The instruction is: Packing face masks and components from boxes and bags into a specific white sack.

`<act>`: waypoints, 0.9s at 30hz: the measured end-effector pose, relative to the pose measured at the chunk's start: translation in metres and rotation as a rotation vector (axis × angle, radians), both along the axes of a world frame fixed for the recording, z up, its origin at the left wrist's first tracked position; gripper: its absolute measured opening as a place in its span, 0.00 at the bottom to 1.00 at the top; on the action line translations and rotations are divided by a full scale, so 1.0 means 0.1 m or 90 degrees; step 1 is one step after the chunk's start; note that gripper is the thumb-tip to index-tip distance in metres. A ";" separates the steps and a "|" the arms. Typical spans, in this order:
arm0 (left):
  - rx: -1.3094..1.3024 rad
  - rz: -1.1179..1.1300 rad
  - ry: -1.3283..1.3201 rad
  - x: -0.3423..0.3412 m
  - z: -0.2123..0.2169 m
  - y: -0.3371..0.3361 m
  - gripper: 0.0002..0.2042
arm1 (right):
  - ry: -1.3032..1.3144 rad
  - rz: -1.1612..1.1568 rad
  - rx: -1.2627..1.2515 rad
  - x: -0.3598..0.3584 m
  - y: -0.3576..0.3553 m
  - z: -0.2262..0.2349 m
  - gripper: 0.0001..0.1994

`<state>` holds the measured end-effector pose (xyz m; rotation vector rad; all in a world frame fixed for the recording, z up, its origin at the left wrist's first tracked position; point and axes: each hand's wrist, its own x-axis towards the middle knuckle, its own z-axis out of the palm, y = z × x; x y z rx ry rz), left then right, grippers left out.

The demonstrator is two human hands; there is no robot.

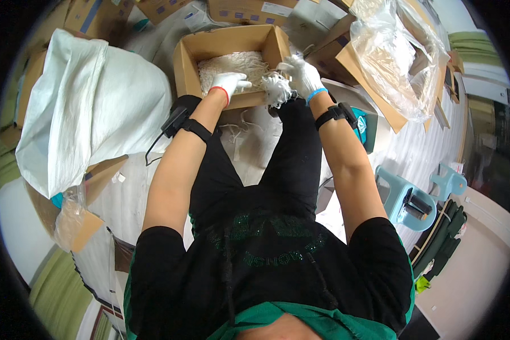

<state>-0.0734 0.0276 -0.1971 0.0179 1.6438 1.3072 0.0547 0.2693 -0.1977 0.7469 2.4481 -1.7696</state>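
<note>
Two gloved hands at cardboard box (pixel 187 56); left hand (pixel 228 83) grip spread on strings (pixel 232 63); right hand (pixel 303 73) grip pinching string bundle (pixel 277 89)

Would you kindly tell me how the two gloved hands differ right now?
The left hand has a red cuff and reaches into the cardboard box; the right hand has a blue cuff and grips a white string bundle at the box's front edge. Both wear white gloves.
</note>
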 end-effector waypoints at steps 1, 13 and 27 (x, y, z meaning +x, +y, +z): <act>-0.006 0.033 -0.038 0.09 -0.02 0.06 0.17 | 0.011 0.054 0.163 0.08 0.02 0.02 0.22; 0.025 0.063 -0.174 0.85 -0.04 -0.01 0.19 | -0.093 -0.584 0.088 2.42 0.51 -0.12 0.13; -0.062 0.094 -0.199 1.45 0.14 -0.26 0.19 | -0.390 -0.333 0.413 3.19 0.92 -0.61 0.11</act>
